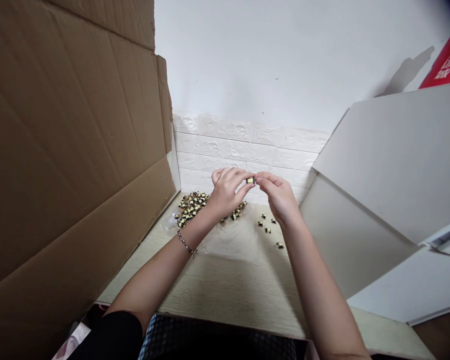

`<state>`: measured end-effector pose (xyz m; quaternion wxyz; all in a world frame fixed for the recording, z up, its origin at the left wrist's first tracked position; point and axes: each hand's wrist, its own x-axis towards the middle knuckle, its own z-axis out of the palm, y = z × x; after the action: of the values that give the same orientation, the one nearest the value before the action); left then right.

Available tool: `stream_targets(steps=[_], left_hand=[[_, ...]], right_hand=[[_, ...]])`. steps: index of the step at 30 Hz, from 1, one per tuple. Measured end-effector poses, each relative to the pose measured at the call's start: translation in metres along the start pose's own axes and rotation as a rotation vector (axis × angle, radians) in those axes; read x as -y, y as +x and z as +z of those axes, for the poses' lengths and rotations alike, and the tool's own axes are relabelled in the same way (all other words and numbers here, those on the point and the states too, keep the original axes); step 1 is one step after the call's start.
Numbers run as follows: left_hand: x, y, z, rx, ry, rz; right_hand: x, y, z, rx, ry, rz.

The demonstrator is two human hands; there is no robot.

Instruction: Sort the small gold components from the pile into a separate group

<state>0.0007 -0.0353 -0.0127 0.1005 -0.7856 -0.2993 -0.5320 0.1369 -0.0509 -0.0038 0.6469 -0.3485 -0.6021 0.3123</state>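
Observation:
Held up in front of the tiled wall is a small yellow-and-black transformer (250, 180), the kind of wound electronic part wrapped in yellow tape. My left hand (228, 191) pinches it between thumb and forefinger. From the other side, my right hand (280, 196) has its thumb and fingertips closed at the part's right end; what exactly they grip there is too small to make out. Beneath and behind my left hand lies a pile of similar transformers (190, 206) on a clear plastic bag (225, 242). Several loose transformers (267, 230) are scattered on the table beside my right forearm.
The pale table (210, 290) runs back to a white brick-patterned wall (225, 130). A tall cardboard sheet (78, 150) walls off the left side. White panels (390, 160) close in on the right, with a red item (446, 62) above them.

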Motion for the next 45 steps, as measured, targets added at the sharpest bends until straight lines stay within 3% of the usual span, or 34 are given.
stream_targets(steps=[19, 45], left_hand=[[0.001, -0.001, 0.001, 0.011, -0.001, -0.017], [-0.001, 0.0, 0.002, -0.02, 0.01, -0.062]], right_hand=[[-0.002, 0.002, 0.001, -0.01, 0.054, 0.101], [-0.005, -0.002, 0.011, -0.077, 0.081, 0.095]])
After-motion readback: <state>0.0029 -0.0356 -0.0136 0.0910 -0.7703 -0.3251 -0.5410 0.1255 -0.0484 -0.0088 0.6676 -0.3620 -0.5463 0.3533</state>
